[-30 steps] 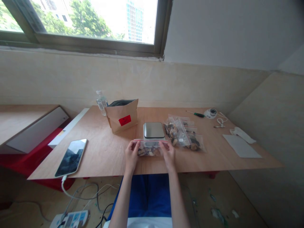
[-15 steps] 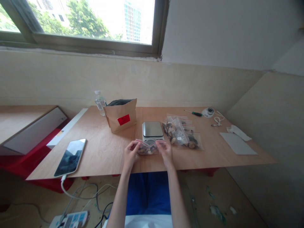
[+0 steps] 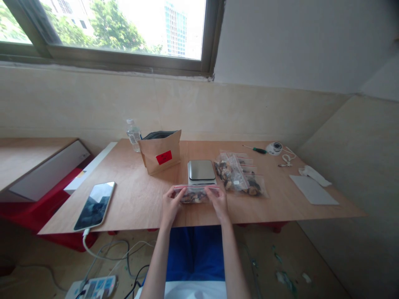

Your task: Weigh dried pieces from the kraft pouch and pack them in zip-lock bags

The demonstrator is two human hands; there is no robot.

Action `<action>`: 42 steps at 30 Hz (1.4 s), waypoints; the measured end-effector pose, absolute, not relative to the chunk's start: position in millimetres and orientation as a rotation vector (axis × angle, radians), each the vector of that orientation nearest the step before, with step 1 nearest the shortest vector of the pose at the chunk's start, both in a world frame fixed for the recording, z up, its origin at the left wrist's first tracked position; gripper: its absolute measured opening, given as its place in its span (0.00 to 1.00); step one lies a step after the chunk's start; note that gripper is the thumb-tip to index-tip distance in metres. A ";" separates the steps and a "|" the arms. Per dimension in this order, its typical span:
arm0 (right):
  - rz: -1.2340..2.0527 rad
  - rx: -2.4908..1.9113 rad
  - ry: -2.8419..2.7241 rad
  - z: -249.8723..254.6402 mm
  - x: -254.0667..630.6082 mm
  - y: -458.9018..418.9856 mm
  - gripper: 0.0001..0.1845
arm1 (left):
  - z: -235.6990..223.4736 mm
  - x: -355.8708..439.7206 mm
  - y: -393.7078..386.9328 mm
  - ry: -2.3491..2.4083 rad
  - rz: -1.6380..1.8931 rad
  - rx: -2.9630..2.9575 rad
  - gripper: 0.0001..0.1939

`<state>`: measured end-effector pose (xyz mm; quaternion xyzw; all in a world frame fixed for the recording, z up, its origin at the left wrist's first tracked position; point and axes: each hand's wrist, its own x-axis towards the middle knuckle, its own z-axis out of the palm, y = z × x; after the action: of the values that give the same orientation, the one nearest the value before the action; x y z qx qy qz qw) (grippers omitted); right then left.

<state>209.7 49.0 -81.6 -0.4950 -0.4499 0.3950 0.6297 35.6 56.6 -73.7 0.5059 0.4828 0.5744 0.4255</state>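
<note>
- Daylight is coming through the window (image 3: 124,25) above a pale wall (image 3: 249,112), and a wooden table (image 3: 134,209) is standing beneath it.
- On that table, a small clear zip bag (image 3: 195,197) of brown and dark pieces is occupying the near middle, just in front of a flat scale (image 3: 202,170); whether its base is touching the wood is hard to tell.
- Half a second ago the bag's mouth was bowing open in a rounded gap; now its red-edged top is running nearly straight between the hands.
- That change is suggesting, as a judgement, that the two lips are being drawn together, though whether the seal is catching anywhere is too small to see.
- The left hand (image 3: 171,204) is pinching the top's left end, thumb and fingers closed on the plastic.
- The right hand (image 3: 219,202) is matching it at the other end, its thumb pointing inward and its grip equally narrow.
- Both forearms (image 3: 157,253) are reaching forward over the table's near edge, converging slightly, with the hands staying level.
- An open brown paper pouch (image 3: 152,162) is standing beyond the left hand, and more filled bags (image 3: 224,172) are lying beyond the right.
</note>
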 end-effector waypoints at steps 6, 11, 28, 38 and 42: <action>0.898 -1.136 -1.031 -83.6 208.3 49.9 0.11 | -73.0 39.1 56.2 1.183 1.470 1.214 0.12; 0.948 -1.125 -1.012 -84.7 208.2 49.7 0.10 | -79.2 38.4 57.8 1.117 1.394 1.145 0.14; 0.997 -1.111 -1.129 -77.9 204.4 48.4 0.10 | -68.9 39.6 54.3 1.156 1.319 1.177 0.13; 1.113 -1.072 -1.118 -81.1 201.8 47.7 0.12 | -65.9 38.6 54.7 1.092 1.276 1.229 0.14; 1.116 -1.089 -1.137 -81.5 198.2 47.5 0.12 | -65.4 38.5 54.2 1.049 1.257 1.354 0.12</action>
<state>198.2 47.5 -81.5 -0.4641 -0.4841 0.4753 0.5695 38.5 54.2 -65.4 0.5565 0.4314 0.5168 0.4869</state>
